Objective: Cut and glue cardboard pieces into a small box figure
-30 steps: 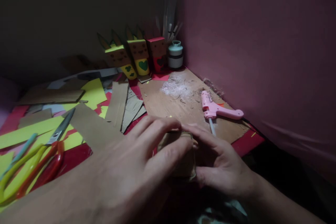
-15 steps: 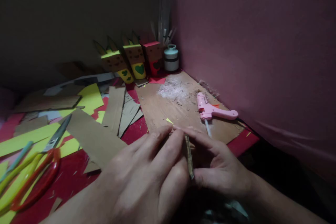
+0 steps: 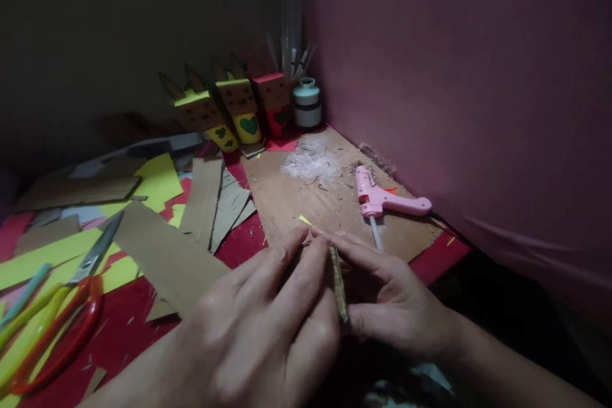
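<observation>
A small cardboard piece (image 3: 338, 284) is held between my two hands at the bottom middle, its corrugated edge facing up. My left hand (image 3: 272, 312) covers its left side with bent fingers. My right hand (image 3: 396, 290) grips it from the right, fingertips at the far end and thumb at the near end. The rest of the piece is hidden by my left hand. Beyond my right hand, a pink glue gun (image 3: 377, 197) lies on a wooden board (image 3: 287, 197). A tiny yellow scrap (image 3: 305, 220) is just past my fingertips.
Scissors (image 3: 88, 277) with red and yellow handles lie at left among yellow paper (image 3: 160, 182) and cardboard strips (image 3: 165, 255). Three box-headed paper figures (image 3: 248, 127) and a blue-white jar (image 3: 306, 105) stand at the back. A pink wall (image 3: 454, 76) rises at right.
The view has shifted slightly, so the table things appear a little further left. Both hands still hold the cardboard piece, and more of its corrugated edge shows.
</observation>
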A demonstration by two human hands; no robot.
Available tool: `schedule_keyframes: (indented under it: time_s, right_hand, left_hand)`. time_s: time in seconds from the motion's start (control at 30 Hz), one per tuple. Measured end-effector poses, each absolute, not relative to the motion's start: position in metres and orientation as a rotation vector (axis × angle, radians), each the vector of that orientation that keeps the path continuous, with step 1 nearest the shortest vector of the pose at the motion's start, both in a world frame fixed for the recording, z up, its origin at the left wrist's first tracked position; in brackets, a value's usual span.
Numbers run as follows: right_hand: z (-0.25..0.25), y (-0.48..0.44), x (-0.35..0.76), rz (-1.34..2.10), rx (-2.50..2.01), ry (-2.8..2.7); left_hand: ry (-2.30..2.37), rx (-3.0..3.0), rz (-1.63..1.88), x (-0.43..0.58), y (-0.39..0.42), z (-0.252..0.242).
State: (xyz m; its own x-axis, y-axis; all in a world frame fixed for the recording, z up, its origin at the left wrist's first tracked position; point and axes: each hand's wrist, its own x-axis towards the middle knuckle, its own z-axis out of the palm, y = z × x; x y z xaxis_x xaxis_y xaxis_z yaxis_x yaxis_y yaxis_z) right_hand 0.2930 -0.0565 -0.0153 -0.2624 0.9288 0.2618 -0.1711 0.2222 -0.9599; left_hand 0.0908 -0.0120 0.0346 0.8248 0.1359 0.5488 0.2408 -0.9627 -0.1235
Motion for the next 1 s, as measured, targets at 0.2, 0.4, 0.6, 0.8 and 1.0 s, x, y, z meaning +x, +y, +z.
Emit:
schedule_keyframes:
  time_s: [0.2, 0.4, 0.6, 0.8, 1.0]
  right_hand:
    - [-0.016, -0.057, 0.295, 1.241, -0.809, -1.46]
    - [-0.014, -0.058, 0.294, 1.267, -0.835, -1.445]
    - [-0.013, -0.059, 0.293, 1.304, -0.943, -1.395]
    - [-0.015, -0.059, 0.292, 1.318, -0.985, -1.408]
    - [-0.013, -0.058, 0.292, 1.313, -0.969, -1.421]
  left_hand:
    - [-0.234, -2.774, -0.814, 0.089, -0.009, 0.036]
    - [-0.212, -2.807, -0.687, 0.086, -0.008, 0.038]
    - [-0.269, -2.771, -0.811, 0.088, -0.014, 0.026]
    - [-0.247, -2.721, -0.897, 0.089, -0.012, 0.02]
    - [-0.281, -2.697, -0.918, 0.09, -0.014, 0.018]
